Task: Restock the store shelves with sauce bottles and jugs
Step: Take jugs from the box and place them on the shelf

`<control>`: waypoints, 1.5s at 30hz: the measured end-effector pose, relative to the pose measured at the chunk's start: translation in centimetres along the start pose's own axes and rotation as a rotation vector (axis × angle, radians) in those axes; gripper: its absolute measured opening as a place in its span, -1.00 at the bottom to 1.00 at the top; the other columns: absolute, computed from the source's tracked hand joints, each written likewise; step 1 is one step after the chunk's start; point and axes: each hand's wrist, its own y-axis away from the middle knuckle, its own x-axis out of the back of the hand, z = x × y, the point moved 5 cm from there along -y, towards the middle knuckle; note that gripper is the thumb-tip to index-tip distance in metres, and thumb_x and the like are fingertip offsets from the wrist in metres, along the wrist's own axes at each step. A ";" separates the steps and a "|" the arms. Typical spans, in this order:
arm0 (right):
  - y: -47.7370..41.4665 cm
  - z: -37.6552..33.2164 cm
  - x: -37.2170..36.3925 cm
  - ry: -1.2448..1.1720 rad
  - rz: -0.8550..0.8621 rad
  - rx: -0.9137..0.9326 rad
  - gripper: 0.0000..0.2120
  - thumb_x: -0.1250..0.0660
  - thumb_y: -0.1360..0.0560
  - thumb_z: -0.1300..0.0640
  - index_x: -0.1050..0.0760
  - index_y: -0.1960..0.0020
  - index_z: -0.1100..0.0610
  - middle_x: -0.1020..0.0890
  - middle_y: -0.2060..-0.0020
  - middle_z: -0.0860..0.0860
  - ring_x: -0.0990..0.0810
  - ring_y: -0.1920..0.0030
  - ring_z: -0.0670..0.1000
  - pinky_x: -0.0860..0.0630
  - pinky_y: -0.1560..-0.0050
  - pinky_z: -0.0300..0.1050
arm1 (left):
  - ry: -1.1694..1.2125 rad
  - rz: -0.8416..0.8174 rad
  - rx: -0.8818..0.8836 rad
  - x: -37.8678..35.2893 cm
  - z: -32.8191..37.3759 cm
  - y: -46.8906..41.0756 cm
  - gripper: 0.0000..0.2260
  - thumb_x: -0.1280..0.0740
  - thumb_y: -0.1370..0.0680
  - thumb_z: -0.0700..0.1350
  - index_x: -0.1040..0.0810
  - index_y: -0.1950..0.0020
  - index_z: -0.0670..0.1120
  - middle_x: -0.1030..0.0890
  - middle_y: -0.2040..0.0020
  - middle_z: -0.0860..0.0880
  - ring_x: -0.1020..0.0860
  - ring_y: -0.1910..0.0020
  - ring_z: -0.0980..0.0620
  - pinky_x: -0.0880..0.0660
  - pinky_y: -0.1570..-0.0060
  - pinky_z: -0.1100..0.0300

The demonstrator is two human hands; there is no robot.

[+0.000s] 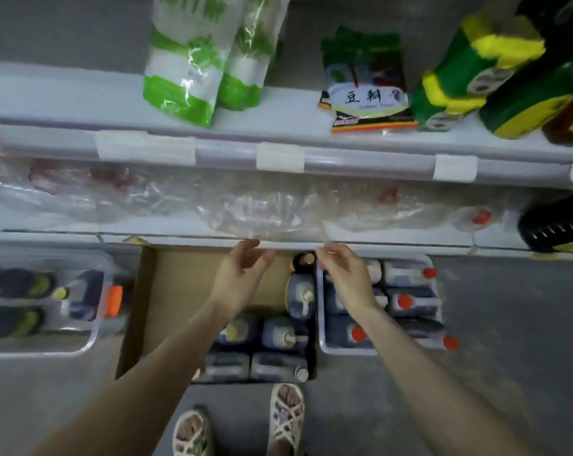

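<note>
Both my hands hang over the floor just below the lower shelf's front edge [377, 246]. My left hand [242, 274] has relaxed, slightly curled fingers and holds nothing. My right hand [341, 271] is loosely curled, also with nothing in it that I can see. Under them a cardboard box [179, 291] holds several dark sauce jugs [299, 296] with pale caps along its right and near side. To its right a clear bin [322, 343] carries dark jugs with red caps [405, 301]. A clear plastic-wrapped pack [262, 209] lies on the lower shelf.
The upper shelf [64, 103] bears green-and-white bags [186, 60], a sauce packet [367, 93] and green-yellow jugs [475, 67]. A black thing [554, 225] lies at the lower shelf's right end. A clear bin [81, 348] with dark bottles stands left on the floor. My sandalled feet [286, 416] stand near the box.
</note>
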 end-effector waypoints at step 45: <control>-4.0 -4.3 -1.6 0.089 -0.126 0.222 -0.92 -0.39 -0.51 0.06 -0.54 0.14 0.02 -0.63 0.17 -0.06 -0.60 0.06 -0.07 -0.48 -0.10 -0.10 | 0.000 -0.087 -0.099 -0.8 -1.6 -1.9 -0.65 -0.30 -0.57 0.04 -0.43 -0.33 -0.04 -0.56 -0.01 0.10 -0.53 0.04 0.25 -0.42 0.22 0.50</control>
